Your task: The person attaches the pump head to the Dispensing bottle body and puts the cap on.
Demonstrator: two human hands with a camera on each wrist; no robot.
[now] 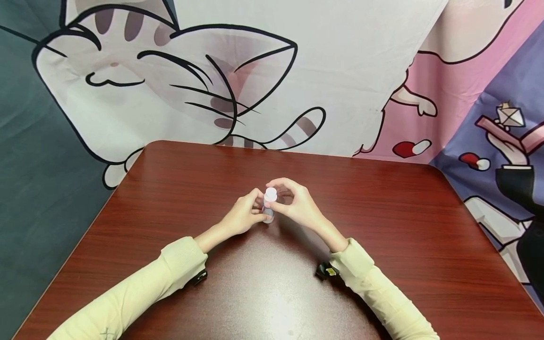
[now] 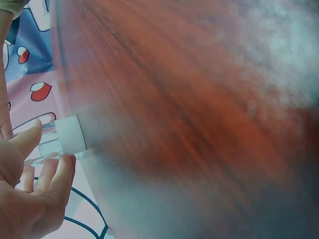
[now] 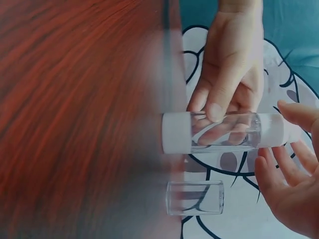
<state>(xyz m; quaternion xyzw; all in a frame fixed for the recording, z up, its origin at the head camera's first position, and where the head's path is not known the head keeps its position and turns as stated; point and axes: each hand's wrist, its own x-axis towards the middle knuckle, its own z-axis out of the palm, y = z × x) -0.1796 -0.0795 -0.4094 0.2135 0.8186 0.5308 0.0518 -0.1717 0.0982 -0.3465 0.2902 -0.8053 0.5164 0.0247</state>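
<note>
A small clear bottle with a white base and a white top stands upright on the table, between both hands. My left hand grips its clear body, thumb on the near side and fingers behind, seen through the wall in the right wrist view. At the white top, my right hand has its thumb on one side and curled fingers on the other. Beside the bottle, a short clear cap shows in the right wrist view. In the left wrist view the bottle's white base meets the tabletop.
The reddish-brown wooden table reaches back to a cloth backdrop printed with cartoon cats. Dark wrist devices sit under the rolled cuffs of the pale sleeves. A dark shape is at the far right edge.
</note>
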